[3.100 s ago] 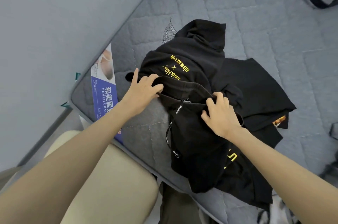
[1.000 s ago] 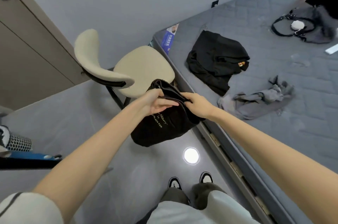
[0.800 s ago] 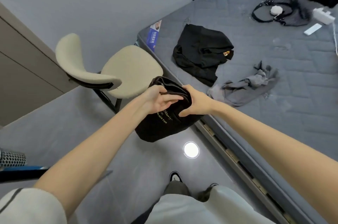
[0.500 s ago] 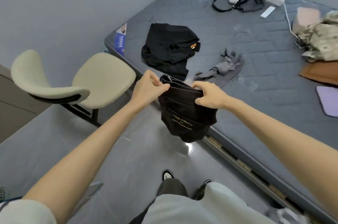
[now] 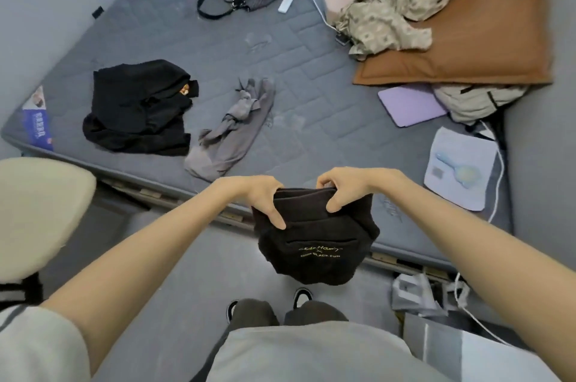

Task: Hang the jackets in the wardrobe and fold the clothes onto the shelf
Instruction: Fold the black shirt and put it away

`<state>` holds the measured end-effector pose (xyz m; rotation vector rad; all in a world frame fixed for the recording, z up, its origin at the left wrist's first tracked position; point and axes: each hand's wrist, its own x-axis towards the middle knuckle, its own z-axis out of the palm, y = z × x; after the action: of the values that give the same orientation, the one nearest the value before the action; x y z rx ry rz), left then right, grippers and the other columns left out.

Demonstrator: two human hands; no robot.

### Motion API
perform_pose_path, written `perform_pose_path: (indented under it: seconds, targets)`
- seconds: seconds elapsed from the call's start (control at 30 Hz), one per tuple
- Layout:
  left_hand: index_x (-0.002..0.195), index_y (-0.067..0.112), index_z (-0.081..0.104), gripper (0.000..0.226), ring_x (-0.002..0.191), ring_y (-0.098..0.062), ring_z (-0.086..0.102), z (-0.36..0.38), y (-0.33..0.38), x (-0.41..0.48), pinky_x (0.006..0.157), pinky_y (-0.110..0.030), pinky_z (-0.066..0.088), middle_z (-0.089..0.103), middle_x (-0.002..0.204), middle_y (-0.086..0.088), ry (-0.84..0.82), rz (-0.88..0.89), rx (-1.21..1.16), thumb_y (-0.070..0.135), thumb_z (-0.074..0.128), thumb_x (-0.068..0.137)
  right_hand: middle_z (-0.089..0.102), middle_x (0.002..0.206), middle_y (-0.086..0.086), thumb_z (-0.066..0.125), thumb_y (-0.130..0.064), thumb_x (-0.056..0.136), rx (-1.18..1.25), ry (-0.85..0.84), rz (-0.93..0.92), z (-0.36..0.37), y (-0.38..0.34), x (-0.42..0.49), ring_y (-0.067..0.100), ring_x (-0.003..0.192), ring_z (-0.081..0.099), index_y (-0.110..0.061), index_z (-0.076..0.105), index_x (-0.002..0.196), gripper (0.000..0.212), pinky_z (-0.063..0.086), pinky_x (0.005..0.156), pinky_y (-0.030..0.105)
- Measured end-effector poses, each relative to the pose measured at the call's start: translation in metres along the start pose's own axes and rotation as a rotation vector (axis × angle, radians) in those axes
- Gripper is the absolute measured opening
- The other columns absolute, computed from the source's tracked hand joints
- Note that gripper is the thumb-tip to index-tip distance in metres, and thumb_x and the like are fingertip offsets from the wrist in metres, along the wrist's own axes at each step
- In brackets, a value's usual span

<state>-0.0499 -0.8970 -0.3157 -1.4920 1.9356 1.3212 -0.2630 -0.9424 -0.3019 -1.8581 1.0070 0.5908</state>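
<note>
On my feed the folded black garment point(image 5: 314, 247) shows two lines of yellow print on its front. The upper line is a script I cannot read, and the lower is smeared but ends in "FUN". At the near left corner of the mattress point(image 5: 311, 69) a blue label point(image 5: 36, 126) carries white characters, too blurred to read.

Both grips are clamped on the garment's top fold. The left grip point(image 5: 263, 197) pinches its left end, thumb on the front and fingers behind. The right grip point(image 5: 341, 186) curls over its right end, thumb pressed to the front. The bundle hangs below them in the air, over the floor just before the mattress's near edge and above the person's shoes point(image 5: 302, 296).

Three seconds ago this garment lay on the mattress, on the black pile point(image 5: 140, 107) near the label corner; now it is lifted clear of that. Half a second ago the grips held it opposite the pile; now they are further right along the near edge, and the cream chair point(image 5: 40, 210) sits at the left border of my view. The black pile and the grey garment point(image 5: 230, 132) beside it lie as they did. The brown pillow point(image 5: 467, 48) and the pale blue hairbrush point(image 5: 458, 174) near the right edge are now in full view.
</note>
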Motion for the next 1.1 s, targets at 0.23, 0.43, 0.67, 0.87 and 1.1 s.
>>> perform_pose_path:
  seconds: [0.23, 0.43, 0.67, 0.87, 1.1]
  targets:
    - [0.087, 0.026, 0.059, 0.037, 0.083, -0.007, 0.063, -0.043, 0.035, 0.055, 0.065, -0.019, 0.050, 0.065, 0.091, 0.011, -0.131, 0.033, 0.045, 0.037, 0.086, 0.064, 0.073, 0.094, 0.002, 0.073, -0.020, 0.073, 0.207, -0.069, 0.155, -0.021, 0.068, -0.023, 0.018, 0.082, 0.068, -0.016, 0.071, 0.093, 0.020, 0.056, 0.063, 0.023]
    - [0.082, 0.022, 0.054, 0.037, 0.076, -0.009, 0.059, -0.155, 0.070, 0.068, 0.063, -0.022, 0.046, 0.061, 0.086, 0.006, 0.310, 0.157, 0.066, 0.038, 0.084, 0.067, 0.065, 0.091, 0.004, 0.072, -0.026, 0.072, 0.115, 0.466, 0.148, -0.117, 0.073, -0.040, 0.023, 0.086, 0.058, -0.021, 0.063, 0.086, 0.018, 0.051, 0.076, 0.036]
    - [0.090, 0.025, 0.048, 0.039, 0.077, -0.016, 0.048, -0.281, 0.108, 0.074, 0.061, -0.032, 0.036, 0.054, 0.083, 0.010, 1.002, 0.374, 0.258, 0.044, 0.077, 0.071, 0.055, 0.082, -0.004, 0.065, -0.030, 0.070, -0.093, 1.172, 0.191, -0.236, 0.052, -0.066, 0.024, 0.080, 0.048, -0.025, 0.052, 0.090, 0.025, 0.030, 0.068, 0.031]
    - [0.087, 0.025, 0.047, 0.020, 0.079, -0.017, 0.048, -0.286, 0.091, 0.119, 0.057, -0.032, 0.034, 0.053, 0.084, 0.009, 1.127, 0.487, 0.274, 0.031, 0.064, 0.078, 0.058, 0.090, -0.001, 0.066, -0.026, 0.068, -0.230, 1.239, 0.140, -0.242, 0.066, -0.032, 0.028, 0.081, 0.054, -0.020, 0.048, 0.089, 0.028, 0.040, 0.064, 0.036]
    - [0.096, 0.020, 0.046, 0.023, 0.085, -0.023, 0.053, -0.204, 0.030, 0.194, 0.056, -0.034, 0.039, 0.056, 0.091, 0.004, 0.759, 0.413, 0.398, 0.010, 0.059, 0.080, 0.039, 0.066, -0.003, 0.064, -0.022, 0.075, -0.120, 0.819, 0.349, -0.157, 0.113, 0.049, 0.028, 0.077, 0.047, -0.017, 0.046, 0.102, 0.034, 0.029, 0.056, 0.032]
